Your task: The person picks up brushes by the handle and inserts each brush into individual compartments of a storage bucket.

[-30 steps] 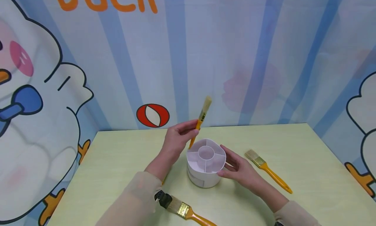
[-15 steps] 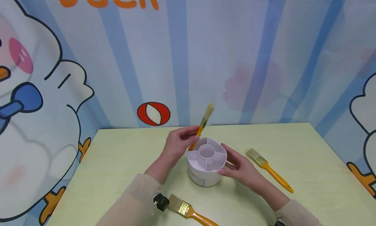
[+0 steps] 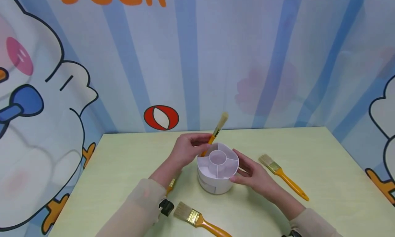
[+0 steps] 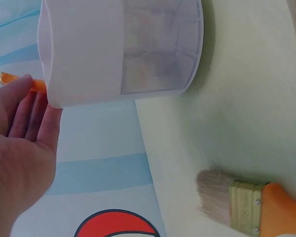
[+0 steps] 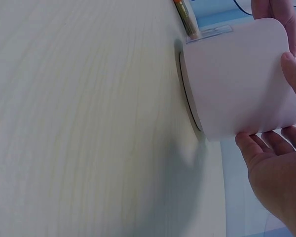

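A white round desk organizer [image 3: 216, 184] with several compartments stands upright on the table. My left hand [image 3: 186, 149] pinches the orange handle of a slim paintbrush [image 3: 219, 126], bristles up and tilted to the right. The handle's lower end is inside the organizer's back-left compartment; its tip is hidden. In the left wrist view, the fingers touch the organizer's rim [image 4: 48, 54] beside the handle. My right hand [image 3: 257, 177] grips the organizer from the right, thumb in front and fingers behind, as the right wrist view also shows around its smooth wall [image 5: 241, 79].
A wide paintbrush [image 3: 285, 178] lies right of my right hand. Another [image 3: 200, 220] lies at the front, near my left sleeve. A third brush [image 3: 172, 184] is partly hidden by my left forearm. A printed curtain [image 3: 216, 59] hangs behind the table's back edge.
My left hand has lowered the paintbrush, so its handle has gone from the organizer's rim down into the back-left compartment. The right hand keeps its grip in place.
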A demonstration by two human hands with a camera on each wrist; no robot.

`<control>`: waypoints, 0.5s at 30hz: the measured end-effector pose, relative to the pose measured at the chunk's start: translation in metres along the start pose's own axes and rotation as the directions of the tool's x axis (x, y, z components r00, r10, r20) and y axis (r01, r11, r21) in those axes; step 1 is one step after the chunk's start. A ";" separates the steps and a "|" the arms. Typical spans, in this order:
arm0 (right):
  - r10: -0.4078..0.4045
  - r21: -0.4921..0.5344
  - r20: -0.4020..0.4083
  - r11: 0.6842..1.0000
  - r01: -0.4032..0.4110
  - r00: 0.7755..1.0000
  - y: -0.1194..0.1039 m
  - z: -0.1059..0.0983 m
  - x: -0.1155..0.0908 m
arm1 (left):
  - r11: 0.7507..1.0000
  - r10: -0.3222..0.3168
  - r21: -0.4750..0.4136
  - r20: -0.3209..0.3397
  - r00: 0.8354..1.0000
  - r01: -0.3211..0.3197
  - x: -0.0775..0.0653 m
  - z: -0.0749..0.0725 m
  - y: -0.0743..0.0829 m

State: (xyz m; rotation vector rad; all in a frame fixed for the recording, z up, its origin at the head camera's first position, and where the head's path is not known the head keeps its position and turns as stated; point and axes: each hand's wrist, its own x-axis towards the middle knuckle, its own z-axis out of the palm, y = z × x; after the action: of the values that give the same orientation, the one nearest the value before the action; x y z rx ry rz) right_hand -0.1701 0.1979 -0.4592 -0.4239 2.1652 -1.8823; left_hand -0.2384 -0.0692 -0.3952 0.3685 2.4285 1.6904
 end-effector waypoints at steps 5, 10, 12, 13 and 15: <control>0.006 -0.007 -0.002 1.000 -0.006 1.000 0.000 0.000 -0.001 | 0.995 0.045 0.088 0.101 0.994 -0.054 0.006 -0.003 0.005; 0.019 -0.010 -0.002 1.000 -0.019 1.000 0.000 0.001 -0.001 | 0.976 0.062 0.195 0.174 0.983 -0.097 0.010 -0.002 0.010; 0.019 -0.009 0.000 1.000 -0.019 1.000 0.000 0.002 -0.001 | 0.968 0.054 0.229 0.192 0.980 -0.098 0.010 -0.002 0.011; 0.017 -0.007 0.002 1.000 -0.017 1.000 0.000 0.002 -0.002 | 0.965 0.048 0.244 0.199 0.979 -0.097 0.011 -0.001 0.012; 0.014 -0.003 0.004 1.000 -0.014 1.000 0.001 0.002 -0.002 | 0.961 0.035 0.261 0.212 0.977 -0.091 0.012 -0.001 0.013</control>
State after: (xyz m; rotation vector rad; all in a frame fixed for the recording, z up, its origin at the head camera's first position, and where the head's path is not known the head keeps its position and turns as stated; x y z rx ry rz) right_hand -0.1679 0.1967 -0.4603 -0.4114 2.1627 -1.8691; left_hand -0.2489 -0.0622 -0.3824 0.6300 2.5138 1.2693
